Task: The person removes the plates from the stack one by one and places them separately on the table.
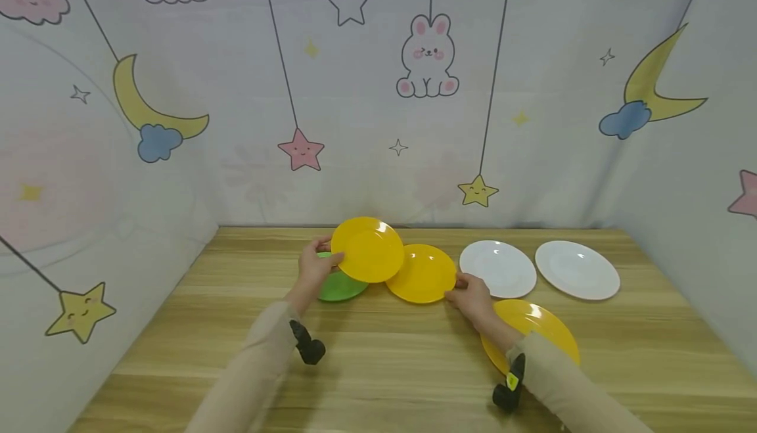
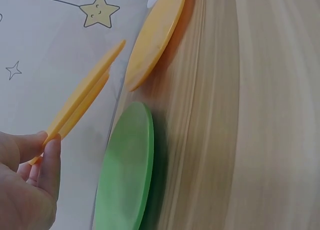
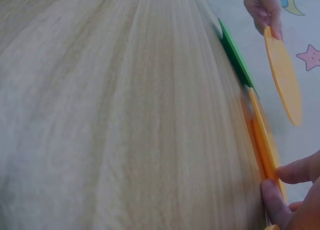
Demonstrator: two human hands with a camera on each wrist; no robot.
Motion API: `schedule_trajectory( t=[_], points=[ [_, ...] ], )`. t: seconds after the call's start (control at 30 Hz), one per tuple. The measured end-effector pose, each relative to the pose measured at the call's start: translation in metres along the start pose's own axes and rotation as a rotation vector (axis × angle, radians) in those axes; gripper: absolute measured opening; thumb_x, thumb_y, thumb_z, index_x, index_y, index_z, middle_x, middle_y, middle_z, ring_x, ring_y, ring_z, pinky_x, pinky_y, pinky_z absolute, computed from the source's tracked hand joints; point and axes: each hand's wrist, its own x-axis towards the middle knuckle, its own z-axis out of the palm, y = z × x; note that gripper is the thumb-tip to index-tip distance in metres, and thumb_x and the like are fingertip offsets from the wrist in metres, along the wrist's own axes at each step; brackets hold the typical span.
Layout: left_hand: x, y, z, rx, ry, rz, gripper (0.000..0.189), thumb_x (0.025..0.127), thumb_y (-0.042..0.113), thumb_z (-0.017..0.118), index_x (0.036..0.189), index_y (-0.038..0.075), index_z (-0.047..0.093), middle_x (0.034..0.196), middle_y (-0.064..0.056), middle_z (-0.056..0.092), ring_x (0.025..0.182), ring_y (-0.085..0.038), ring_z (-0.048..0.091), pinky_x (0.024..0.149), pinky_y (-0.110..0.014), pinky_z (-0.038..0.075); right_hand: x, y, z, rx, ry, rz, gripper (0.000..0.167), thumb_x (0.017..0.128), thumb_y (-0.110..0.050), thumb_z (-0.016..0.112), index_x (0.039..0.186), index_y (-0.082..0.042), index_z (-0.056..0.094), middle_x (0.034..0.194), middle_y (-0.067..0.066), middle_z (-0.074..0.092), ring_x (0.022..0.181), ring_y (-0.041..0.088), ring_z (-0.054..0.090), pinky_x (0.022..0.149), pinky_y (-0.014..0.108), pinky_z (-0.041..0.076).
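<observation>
My left hand [image 1: 312, 267] pinches the left rim of a yellow plate [image 1: 368, 249] between thumb and fingers, holding it raised above the table and tilted. In the left wrist view this plate [image 2: 82, 97] shows edge-on, apart from the green plate [image 2: 125, 170] below it. That green plate [image 1: 342, 288] lies on the table, partly hidden behind the raised one. My right hand [image 1: 473, 298] grips the right rim of a second yellow plate [image 1: 421, 278] at the middle. The right wrist view shows its thumb and fingers about the rim of that plate [image 3: 263, 135].
A third yellow plate [image 1: 541, 324] lies under my right forearm, partly covered by it. Two white plates, one nearer [image 1: 498, 270] and one further right [image 1: 576, 270], lie at the back right. A patterned cloth wall [image 1: 367, 183] stands behind the wooden table [image 1: 378, 367].
</observation>
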Motion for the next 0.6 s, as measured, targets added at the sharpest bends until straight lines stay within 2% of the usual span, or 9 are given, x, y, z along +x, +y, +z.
schedule_trajectory(
  t=[0.2, 0.6],
  points=[
    [0.000, 0.000, -0.015, 0.005, 0.006, -0.015, 0.049, 0.080, -0.005, 0.064, 0.126, 0.001, 0.048, 0.107, -0.014, 0.045, 0.073, -0.013, 0.058, 0.064, -0.023, 0.055, 0.000, 0.000, 0.000, 0.004, -0.001, 0.002, 0.058, 0.078, 0.001, 0.064, 0.129, 0.013, 0.039, 0.113, 0.027, 0.054, 0.081, 0.021, 0.061, 0.070, 0.028, 0.055],
    [0.001, -0.008, -0.043, 0.028, 0.019, -0.023, 0.053, 0.081, -0.004, 0.063, 0.130, -0.001, 0.044, 0.109, -0.015, 0.043, 0.066, -0.005, 0.057, 0.063, -0.020, 0.055, -0.001, -0.002, -0.001, -0.016, -0.002, -0.001, 0.057, 0.078, 0.000, 0.064, 0.128, 0.014, 0.040, 0.112, 0.026, 0.054, 0.083, 0.023, 0.060, 0.073, 0.030, 0.055]
  ],
)
